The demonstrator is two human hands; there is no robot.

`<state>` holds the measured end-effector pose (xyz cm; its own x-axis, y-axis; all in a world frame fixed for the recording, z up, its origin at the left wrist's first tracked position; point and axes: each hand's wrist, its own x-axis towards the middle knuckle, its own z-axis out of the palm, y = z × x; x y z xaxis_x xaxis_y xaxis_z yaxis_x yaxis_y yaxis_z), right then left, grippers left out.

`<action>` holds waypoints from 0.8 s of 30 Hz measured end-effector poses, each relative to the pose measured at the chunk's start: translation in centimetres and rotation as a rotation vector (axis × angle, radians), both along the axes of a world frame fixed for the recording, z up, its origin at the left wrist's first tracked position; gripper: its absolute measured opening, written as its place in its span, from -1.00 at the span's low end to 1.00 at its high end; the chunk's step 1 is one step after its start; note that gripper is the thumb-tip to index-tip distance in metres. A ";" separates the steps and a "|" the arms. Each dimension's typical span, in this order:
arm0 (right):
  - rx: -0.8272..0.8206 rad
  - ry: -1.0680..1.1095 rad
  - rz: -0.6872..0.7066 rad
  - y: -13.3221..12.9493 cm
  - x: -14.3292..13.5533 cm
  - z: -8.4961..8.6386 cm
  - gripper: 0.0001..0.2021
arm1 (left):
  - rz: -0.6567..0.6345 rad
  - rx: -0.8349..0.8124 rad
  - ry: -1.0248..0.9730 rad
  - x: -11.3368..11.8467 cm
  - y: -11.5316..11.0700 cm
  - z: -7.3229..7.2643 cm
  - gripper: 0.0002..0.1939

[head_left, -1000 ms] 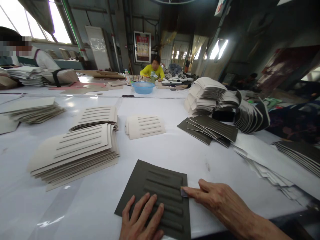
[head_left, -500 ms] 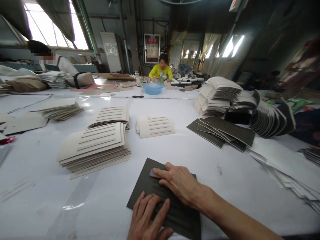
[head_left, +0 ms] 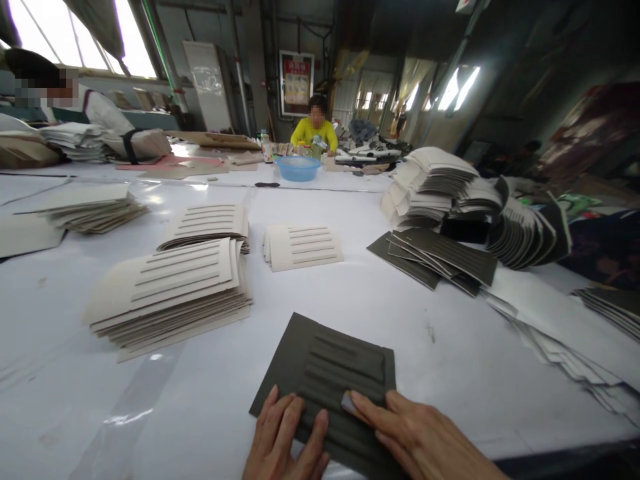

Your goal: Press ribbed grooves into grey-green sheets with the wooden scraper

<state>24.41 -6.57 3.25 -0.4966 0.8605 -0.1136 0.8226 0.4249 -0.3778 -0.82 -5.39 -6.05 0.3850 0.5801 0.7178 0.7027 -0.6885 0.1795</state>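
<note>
A dark olive-grey panel (head_left: pixel 283 363) with raised parallel ribs lies flat on the white table in front of me. My left hand (head_left: pixel 287 440) rests on its lower left part, fingers spread and flat. My right hand (head_left: pixel 423 433) grips a small flat greyish piece (head_left: pixel 348 401), pressing its end against the panel among the ribs. Most of that piece is hidden under the fingers, so its exact kind does not show. Beyond the panel stands a thick stack of cream ribbed sheets (head_left: pixel 170 287), pale side up.
Smaller cream stacks (head_left: pixel 305 247) lie farther back. At right are loose dark panels (head_left: pixel 445 257), tall piled sheets (head_left: pixel 430 180) and white sheets (head_left: pixel 560 320). A blue basin (head_left: pixel 297 168) stands across the table near a person in yellow (head_left: pixel 315 133). Another person (head_left: pixel 100 110) works at far left.
My right hand has slid down and toward me over the panel with the small piece, uncovering the upper ribs. My left hand stays on the panel. The view has shifted slightly.
</note>
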 end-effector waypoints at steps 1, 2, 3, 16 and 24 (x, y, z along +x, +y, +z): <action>-0.003 -0.011 0.038 0.9 -1.3 0.3 -0.43 | 0.005 -0.003 0.007 0.0 0.0 0.0 -0.73; -0.004 -0.023 0.080 1.8 -2.7 0.5 -0.44 | 0.010 -0.003 0.021 -0.1 0.0 0.1 -0.72; 0.003 -0.035 0.115 2.7 -4.2 0.7 -0.45 | 0.008 0.003 0.047 -0.3 0.1 0.1 -0.70; 0.195 0.042 -0.251 4.6 2.3 2.4 -0.63 | -0.059 -0.016 0.068 0.9 1.5 2.6 -0.83; 0.188 -0.171 -0.085 2.4 5.9 -0.4 -0.50 | 0.002 -0.175 0.135 4.2 2.0 1.7 -0.51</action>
